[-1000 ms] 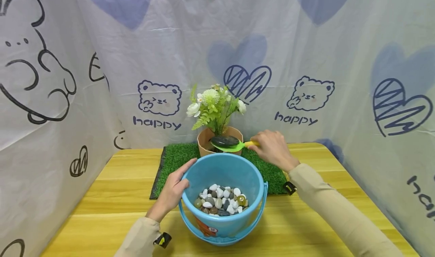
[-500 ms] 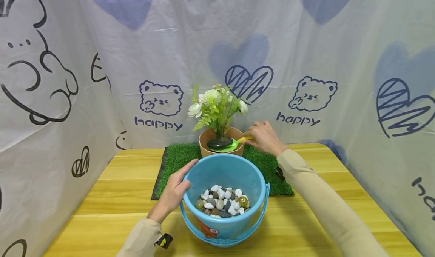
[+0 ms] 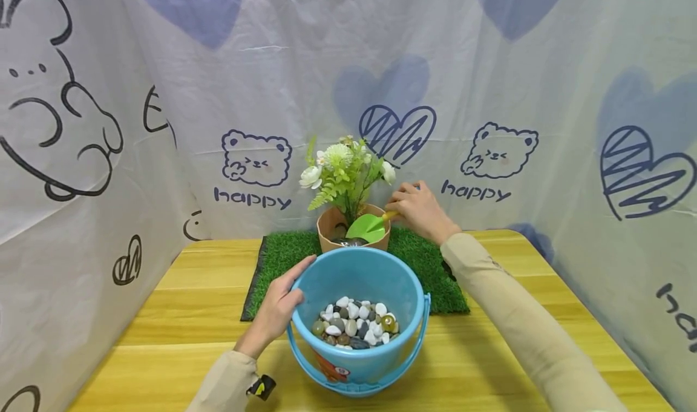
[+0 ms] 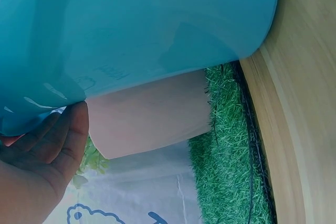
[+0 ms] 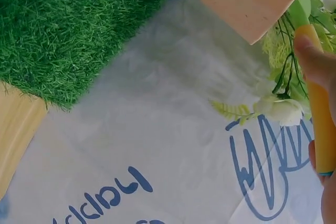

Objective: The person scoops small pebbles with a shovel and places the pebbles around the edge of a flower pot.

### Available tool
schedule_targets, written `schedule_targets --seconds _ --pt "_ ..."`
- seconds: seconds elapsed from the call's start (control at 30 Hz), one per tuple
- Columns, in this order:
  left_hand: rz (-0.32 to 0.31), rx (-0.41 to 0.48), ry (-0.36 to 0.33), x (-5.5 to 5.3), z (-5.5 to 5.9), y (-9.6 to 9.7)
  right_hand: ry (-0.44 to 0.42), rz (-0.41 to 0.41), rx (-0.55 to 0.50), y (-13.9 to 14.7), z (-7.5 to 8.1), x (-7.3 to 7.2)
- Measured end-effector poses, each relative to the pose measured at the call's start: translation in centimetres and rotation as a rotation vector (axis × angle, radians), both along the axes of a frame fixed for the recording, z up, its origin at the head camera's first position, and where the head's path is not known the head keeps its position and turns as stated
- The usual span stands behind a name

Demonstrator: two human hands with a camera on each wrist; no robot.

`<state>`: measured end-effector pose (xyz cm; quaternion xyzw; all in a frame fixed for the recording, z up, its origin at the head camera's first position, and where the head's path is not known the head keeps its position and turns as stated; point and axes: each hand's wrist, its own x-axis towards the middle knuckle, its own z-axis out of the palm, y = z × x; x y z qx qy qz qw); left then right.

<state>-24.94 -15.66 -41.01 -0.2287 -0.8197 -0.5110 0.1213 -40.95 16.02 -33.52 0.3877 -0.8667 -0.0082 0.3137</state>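
In the head view my right hand (image 3: 418, 211) grips the yellow handle of a small garden trowel (image 3: 368, 227). Its green blade is tilted down inside a tan flowerpot (image 3: 327, 229). A dark, glossy stone (image 3: 350, 241) lies in the pot at the blade's lower edge, partly hidden by the bucket rim. White flowers with green leaves (image 3: 340, 164) stand in the pot. My left hand (image 3: 274, 306) holds the left rim of a blue bucket (image 3: 381, 363), thumb at the rim and fingers against the outside. Pebbles (image 3: 356, 324) cover the bucket's bottom.
Pot and mat stand at the back of a wooden table (image 3: 179, 315), the mat being green artificial grass (image 3: 435, 279). The bucket stands in front, its handle (image 3: 416, 351) lowered. A printed white cloth (image 3: 305, 85) hangs behind and at both sides.
The right hand has moved left and turned the trowel so its blade tips down. The dark stone has slid off the blade into the pot. The left hand and bucket have stayed put.
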Motion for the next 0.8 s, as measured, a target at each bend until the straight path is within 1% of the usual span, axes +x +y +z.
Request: schedule_targets --seconds 0.1,0.4,0.6,0.8 --pt "0.002 0.006 -0.004 0.06 0.00 0.03 0.005 -0.020 -0.010 0.03 0.08 -0.01" --pt "-0.012 0.012 -0.012 -0.07 -0.11 0.10 0.014 -0.133 -0.095 0.54 -0.28 0.53" --pt "-0.013 0.012 -0.008 0.00 -0.03 0.13 0.064 -0.195 -0.135 0.49 -0.35 0.60" --pt "-0.013 0.014 -0.007 0.10 0.02 0.04 0.061 -0.208 -0.147 0.40 -0.41 0.70"
